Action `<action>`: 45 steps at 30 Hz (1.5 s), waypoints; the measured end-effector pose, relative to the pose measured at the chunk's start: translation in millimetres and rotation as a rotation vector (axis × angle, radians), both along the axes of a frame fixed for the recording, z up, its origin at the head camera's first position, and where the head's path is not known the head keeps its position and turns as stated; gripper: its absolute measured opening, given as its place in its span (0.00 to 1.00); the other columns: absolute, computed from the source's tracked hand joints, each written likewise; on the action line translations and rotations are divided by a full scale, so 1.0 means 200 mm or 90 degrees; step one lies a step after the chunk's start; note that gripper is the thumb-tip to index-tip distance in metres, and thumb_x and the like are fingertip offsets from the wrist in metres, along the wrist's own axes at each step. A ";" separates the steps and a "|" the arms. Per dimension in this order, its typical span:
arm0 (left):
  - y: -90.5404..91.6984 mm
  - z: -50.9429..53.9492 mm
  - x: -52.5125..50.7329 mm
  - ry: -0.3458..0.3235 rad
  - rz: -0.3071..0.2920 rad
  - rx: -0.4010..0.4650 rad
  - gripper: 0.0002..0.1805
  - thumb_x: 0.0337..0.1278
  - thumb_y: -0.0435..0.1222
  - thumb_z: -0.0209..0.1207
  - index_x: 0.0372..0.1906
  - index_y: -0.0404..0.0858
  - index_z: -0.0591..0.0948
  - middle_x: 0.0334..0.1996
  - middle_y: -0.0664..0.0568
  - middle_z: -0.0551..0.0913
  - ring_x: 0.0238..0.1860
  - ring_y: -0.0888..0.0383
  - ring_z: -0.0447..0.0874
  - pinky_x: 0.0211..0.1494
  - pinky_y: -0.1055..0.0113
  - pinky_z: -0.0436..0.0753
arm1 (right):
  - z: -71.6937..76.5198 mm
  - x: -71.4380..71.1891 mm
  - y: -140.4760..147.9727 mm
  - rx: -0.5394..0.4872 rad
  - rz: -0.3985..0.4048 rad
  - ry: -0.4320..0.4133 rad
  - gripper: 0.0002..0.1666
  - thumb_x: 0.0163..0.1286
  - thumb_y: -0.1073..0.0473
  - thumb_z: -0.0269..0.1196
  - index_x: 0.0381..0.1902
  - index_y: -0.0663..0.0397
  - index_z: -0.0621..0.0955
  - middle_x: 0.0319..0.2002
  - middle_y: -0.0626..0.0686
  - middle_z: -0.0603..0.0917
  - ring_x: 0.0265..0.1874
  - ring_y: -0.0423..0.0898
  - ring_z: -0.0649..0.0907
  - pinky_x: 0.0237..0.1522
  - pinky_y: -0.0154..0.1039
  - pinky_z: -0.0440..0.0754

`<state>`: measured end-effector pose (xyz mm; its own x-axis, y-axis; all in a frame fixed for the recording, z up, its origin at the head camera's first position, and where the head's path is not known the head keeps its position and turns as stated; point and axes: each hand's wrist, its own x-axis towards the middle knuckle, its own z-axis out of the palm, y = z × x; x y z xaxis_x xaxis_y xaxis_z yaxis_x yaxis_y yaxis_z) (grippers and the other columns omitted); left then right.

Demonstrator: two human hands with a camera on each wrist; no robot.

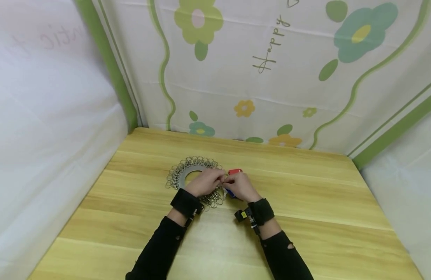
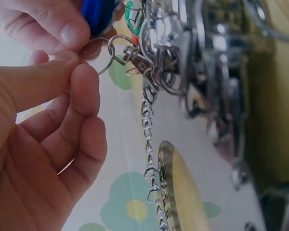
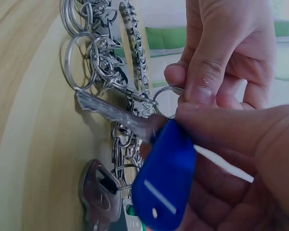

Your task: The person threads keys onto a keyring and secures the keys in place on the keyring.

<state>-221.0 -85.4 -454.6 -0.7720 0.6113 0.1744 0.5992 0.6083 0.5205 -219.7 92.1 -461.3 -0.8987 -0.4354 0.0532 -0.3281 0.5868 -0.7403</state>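
A round metal key holder [image 1: 182, 175], its rim lined with many small rings, lies on the table. Over its right side, my left hand [image 1: 205, 182] pinches a split ring [image 2: 106, 57] between thumb and forefinger. That ring is linked to a metal clasp [image 2: 130, 55] on the holder. Opposite it, my right hand [image 1: 241, 186] holds a blue plastic key tag [image 3: 166, 183] at its upper end, close against the same ring. A key blade [image 3: 113, 115] sticks out beside the tag. Fingers hide where tag, key and ring meet.
A red tag [image 1: 235, 171] lies just beyond my right hand. Another key [image 3: 101, 192] hangs from a ring on the holder. Flower-printed cloth [image 1: 222, 77] stands behind the wooden table [image 1: 324, 202], with white cloth [image 1: 54, 136] on the left.
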 end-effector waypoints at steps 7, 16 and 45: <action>-0.01 0.01 0.01 -0.074 0.039 -0.033 0.06 0.64 0.32 0.56 0.32 0.45 0.74 0.28 0.58 0.75 0.28 0.62 0.73 0.34 0.68 0.72 | -0.02 0.00 0.00 0.011 0.033 -0.004 0.06 0.65 0.61 0.64 0.31 0.53 0.87 0.28 0.46 0.82 0.22 0.39 0.77 0.28 0.35 0.75; -0.04 0.03 0.02 -0.076 0.047 -0.080 0.08 0.64 0.32 0.56 0.28 0.39 0.81 0.23 0.57 0.76 0.22 0.63 0.70 0.31 0.68 0.70 | 0.00 0.01 0.00 0.005 0.002 -0.014 0.05 0.65 0.62 0.64 0.32 0.52 0.87 0.29 0.47 0.83 0.25 0.40 0.80 0.31 0.37 0.78; -0.03 0.03 0.01 -0.101 0.001 -0.066 0.11 0.67 0.35 0.54 0.29 0.38 0.81 0.19 0.58 0.72 0.19 0.64 0.66 0.29 0.70 0.68 | 0.00 0.00 0.04 -0.003 0.040 -0.018 0.05 0.64 0.61 0.65 0.33 0.50 0.88 0.30 0.47 0.85 0.27 0.39 0.82 0.31 0.35 0.80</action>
<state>-218.8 -92.3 -448.4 -0.7858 0.6183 -0.0139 0.5136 0.6649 0.5424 -219.8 99.5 -461.0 -0.8711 -0.4902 0.0307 -0.3427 0.5618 -0.7529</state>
